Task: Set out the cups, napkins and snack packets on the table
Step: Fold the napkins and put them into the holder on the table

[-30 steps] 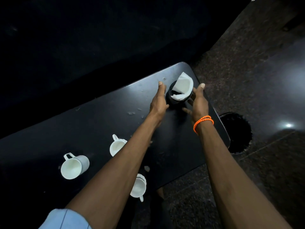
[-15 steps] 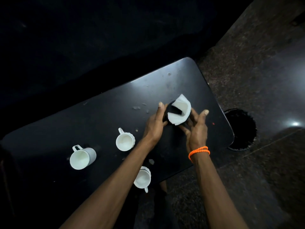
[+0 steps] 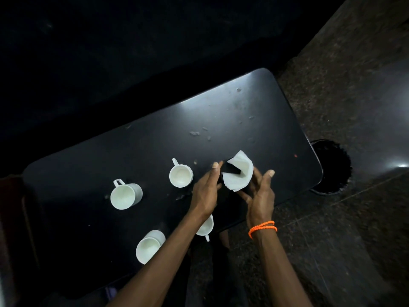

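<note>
A black napkin holder [image 3: 230, 170] stuffed with white napkins [image 3: 240, 173] is held between both hands just above the black table [image 3: 254, 120], right of its middle. My left hand [image 3: 205, 191] grips its left side, and my right hand [image 3: 260, 196], with orange bands at the wrist, grips its right side and underside. White cups stand on the table: one [image 3: 180, 175] just left of the holder, one [image 3: 125, 196] further left, one [image 3: 149, 245] near the front edge. Another cup [image 3: 205, 227] is partly hidden under my left forearm. No snack packets are visible.
Crumbs [image 3: 194, 133] lie scattered on the tabletop behind the holder. A round dark mat or opening [image 3: 332, 167] lies on the stone floor at the table's right end. The area beyond the table's far edge is in darkness.
Both hands have brought the napkin holder from the table's far right corner toward the middle, close to the nearest cup. The cups have stayed where they were.
</note>
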Motion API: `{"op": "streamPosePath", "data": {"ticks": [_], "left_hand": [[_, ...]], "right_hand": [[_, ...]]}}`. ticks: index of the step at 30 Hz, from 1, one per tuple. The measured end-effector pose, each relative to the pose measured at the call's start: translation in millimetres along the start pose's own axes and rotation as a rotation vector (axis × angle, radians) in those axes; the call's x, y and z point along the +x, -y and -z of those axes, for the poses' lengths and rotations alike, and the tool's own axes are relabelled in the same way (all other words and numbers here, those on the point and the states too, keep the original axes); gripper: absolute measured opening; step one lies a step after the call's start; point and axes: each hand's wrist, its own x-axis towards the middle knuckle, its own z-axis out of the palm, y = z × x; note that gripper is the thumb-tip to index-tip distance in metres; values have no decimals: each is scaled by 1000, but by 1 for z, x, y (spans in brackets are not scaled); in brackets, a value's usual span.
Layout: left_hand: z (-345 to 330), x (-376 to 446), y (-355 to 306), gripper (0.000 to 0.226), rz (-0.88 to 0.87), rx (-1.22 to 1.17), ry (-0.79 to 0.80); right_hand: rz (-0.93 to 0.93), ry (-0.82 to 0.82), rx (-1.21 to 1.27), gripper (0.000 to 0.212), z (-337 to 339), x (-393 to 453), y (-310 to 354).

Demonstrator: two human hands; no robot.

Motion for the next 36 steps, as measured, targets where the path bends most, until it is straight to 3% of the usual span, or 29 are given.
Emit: {"op": "streamPosePath", "data": {"ticks": [4, 9, 26, 28, 31, 36], "left_hand": [[3, -9, 6, 75, 16, -22, -24], [9, -16, 10, 49, 31, -11, -33], [19, -17, 13, 58, 28, 65, 1], [28, -23, 11, 57, 39, -3, -20], [48, -38, -3, 51, 45, -253, -103], [103, -65, -33, 51, -26, -469, -185]], "right_hand": [[6, -39, -36, 71, 1, -9, -8], [21, -60, -79, 69, -3, -17, -12], [36, -109, -260, 66, -2, -14, -9], [141, -210, -380, 65, -5, -14, -6], [466, -347, -584, 62, -16, -19, 5], [1045, -301, -783, 50, -66, -45, 32]]}}
